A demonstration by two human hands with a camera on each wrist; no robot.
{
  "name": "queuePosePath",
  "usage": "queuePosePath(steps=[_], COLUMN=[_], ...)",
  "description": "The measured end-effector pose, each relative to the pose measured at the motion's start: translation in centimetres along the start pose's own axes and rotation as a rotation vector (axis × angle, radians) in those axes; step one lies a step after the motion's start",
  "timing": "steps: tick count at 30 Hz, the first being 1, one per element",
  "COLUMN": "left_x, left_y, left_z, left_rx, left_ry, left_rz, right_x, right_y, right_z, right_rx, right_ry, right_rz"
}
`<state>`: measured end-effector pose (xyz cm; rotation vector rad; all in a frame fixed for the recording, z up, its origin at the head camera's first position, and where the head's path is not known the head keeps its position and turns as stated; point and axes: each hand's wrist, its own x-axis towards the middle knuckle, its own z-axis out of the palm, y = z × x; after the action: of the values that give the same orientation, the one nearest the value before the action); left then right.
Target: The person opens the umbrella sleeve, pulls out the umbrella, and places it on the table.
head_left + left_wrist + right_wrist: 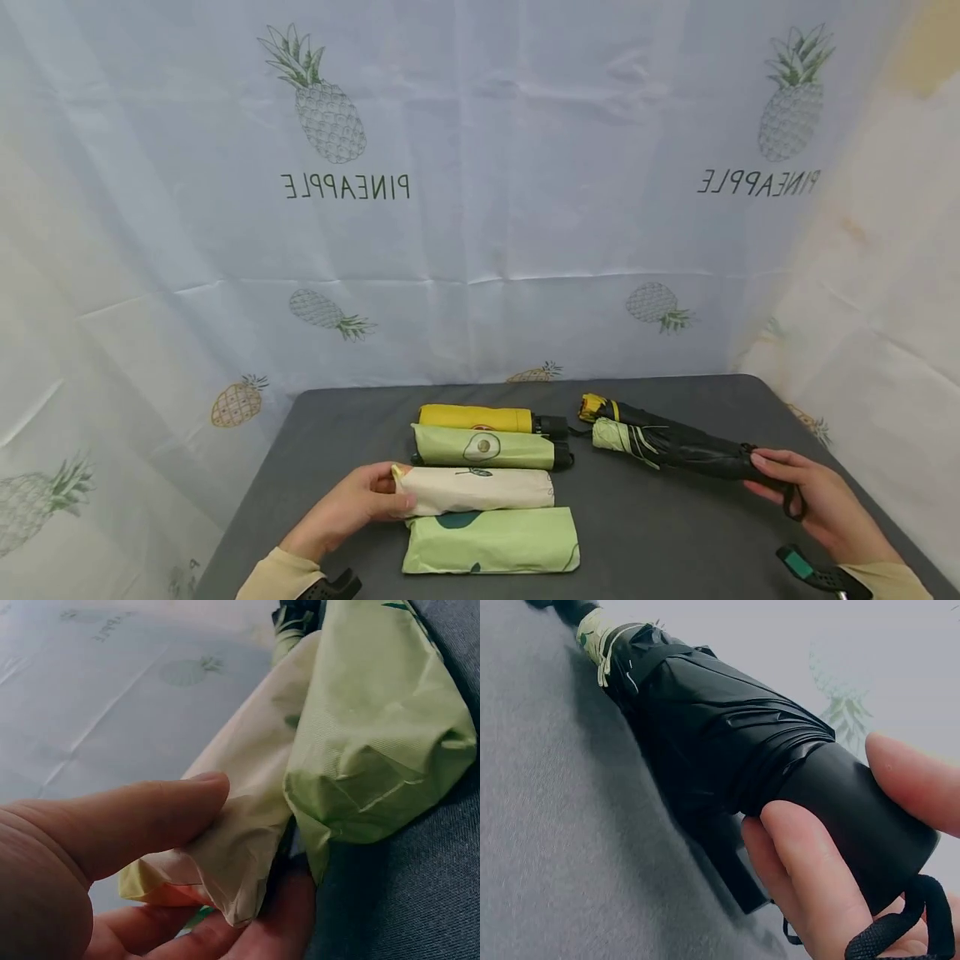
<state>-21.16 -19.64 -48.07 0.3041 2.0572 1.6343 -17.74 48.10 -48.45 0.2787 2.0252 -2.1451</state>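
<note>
Between thumb and fingers, my left hand (352,510) pinches the left end of a cream umbrella sleeve (480,490); whether anything is inside cannot be seen. A light green umbrella sleeve (375,712) lies right beside it, on the near side in the head view. At the right, my right hand (821,500) grips the black handle (855,817) of a folded black umbrella (697,454) with a pale green tip end. Its wrist strap (907,922) hangs over the fingers. Behind it lies a second folded black umbrella (663,421), with a yellow tip end.
A yellow-covered umbrella (476,417) and a green one with an avocado print (450,447) lie behind the cream sleeve, black ends showing. The dark grey tabletop (652,542) is backed by a white curtain (480,233) with pineapple prints.
</note>
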Motion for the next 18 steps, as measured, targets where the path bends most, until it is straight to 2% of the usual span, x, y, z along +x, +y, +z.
queuePosePath(steps=[5, 8, 11, 13, 16, 18], left_x=[0.3, 0.4, 0.3, 0.2, 0.1, 0.0], left_y=[-0.2, 0.0, 0.3, 0.5, 0.7, 0.9], left_z=[0.2, 0.2, 0.2, 0.1, 0.1, 0.1], left_rx=[0.079, 0.130, 0.169, 0.192, 0.220, 0.233], left_ry=[0.034, 0.077, 0.131, 0.161, 0.187, 0.195], left_rz=[0.005, 0.009, -0.015, -0.043, -0.079, -0.096], right_x=[-0.2, -0.4, -0.3, -0.2, 0.0, 0.1], right_y=[-0.1, -0.4, -0.7, -0.9, -1.0, -0.8], right_z=[-0.4, -0.8, -1.1, -1.1, -0.9, -0.6], right_rx=[-0.004, -0.061, -0.222, -0.396, -0.636, -0.729], right_ry=[0.028, 0.041, 0.074, 0.089, 0.095, 0.089], right_rz=[0.025, 0.054, 0.078, 0.093, 0.118, 0.128])
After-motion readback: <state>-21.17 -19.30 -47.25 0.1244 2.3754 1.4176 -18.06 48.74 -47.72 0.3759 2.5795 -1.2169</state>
